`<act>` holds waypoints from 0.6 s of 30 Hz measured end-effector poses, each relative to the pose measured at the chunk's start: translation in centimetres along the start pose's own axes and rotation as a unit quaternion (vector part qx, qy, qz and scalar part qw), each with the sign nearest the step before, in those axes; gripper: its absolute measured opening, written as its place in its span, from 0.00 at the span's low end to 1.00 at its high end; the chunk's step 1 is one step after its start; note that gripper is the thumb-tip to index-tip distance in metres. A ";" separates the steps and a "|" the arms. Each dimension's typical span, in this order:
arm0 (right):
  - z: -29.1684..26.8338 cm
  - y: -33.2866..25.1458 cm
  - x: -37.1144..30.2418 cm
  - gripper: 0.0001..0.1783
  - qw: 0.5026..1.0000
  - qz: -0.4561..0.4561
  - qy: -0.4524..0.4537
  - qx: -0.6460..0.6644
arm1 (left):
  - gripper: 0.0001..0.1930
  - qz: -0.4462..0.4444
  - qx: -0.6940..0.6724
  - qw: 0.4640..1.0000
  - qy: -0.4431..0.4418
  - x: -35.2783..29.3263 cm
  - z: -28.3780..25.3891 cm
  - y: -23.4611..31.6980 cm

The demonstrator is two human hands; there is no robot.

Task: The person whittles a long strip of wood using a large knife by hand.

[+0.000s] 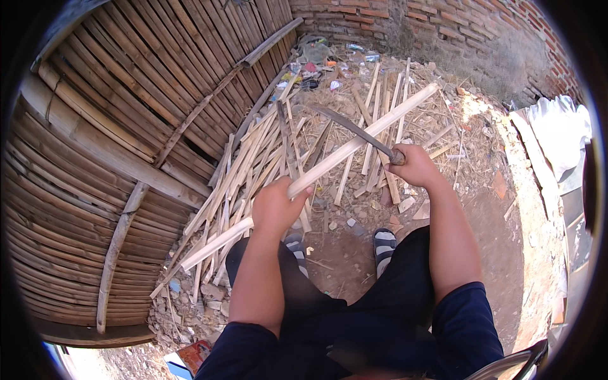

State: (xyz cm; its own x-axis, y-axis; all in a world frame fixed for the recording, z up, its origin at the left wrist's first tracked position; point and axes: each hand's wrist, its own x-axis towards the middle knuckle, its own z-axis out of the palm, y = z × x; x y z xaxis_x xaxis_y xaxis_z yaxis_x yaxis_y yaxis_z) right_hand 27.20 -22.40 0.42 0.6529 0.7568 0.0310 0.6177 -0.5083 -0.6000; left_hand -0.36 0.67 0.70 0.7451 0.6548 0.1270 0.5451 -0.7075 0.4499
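Observation:
My left hand [275, 206] is closed around a long pale strip of split bamboo or wood [335, 157]. The strip slants from the lower left up to the far right. In my right hand [415, 166] is the handle of a machete [356, 131], its dark curved blade pointing to the far left. The blade crosses the strip a little beyond its middle; whether its edge touches or cuts in, I cannot tell. Below the strip are my two feet in sandals, and many loose strips [244, 168] lie piled to the left and ahead.
A slatted bamboo wall [145, 76] stands close on the left. At the back rises a brick wall [456, 31], with plastic litter [316, 63] in the corner. White sacking [557, 136] hangs at the right. Rubble and wood scraps cover the ground [468, 209].

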 end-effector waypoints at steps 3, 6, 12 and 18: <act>-1.0 0.1 -0.2 0.21 0.997 0.071 0.011 0.002 | 0.25 -0.005 0.000 1.000 -0.004 -0.1 -0.1 0.0; -0.4 0.3 -0.5 0.20 1.000 0.025 0.007 -0.014 | 0.26 0.009 0.006 1.000 -0.002 0.0 0.0 -0.2; 1.3 -2.7 -0.5 0.20 0.990 -0.081 -0.100 -0.065 | 0.26 0.005 0.004 1.000 -0.014 -0.1 0.2 -0.2; 0.6 -1.3 -0.2 0.23 0.997 -0.046 -0.057 -0.026 | 0.26 0.021 -0.009 1.000 0.001 -0.1 0.4 -0.3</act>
State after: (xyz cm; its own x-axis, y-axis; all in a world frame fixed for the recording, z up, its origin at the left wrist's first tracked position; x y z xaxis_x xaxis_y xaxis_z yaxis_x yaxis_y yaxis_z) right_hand 26.01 -21.67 0.74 0.5407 0.8412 -0.0093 0.6961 -0.4536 -0.5565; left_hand -0.49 0.70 0.24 0.7665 0.6250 0.1480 0.5064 -0.7298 0.4594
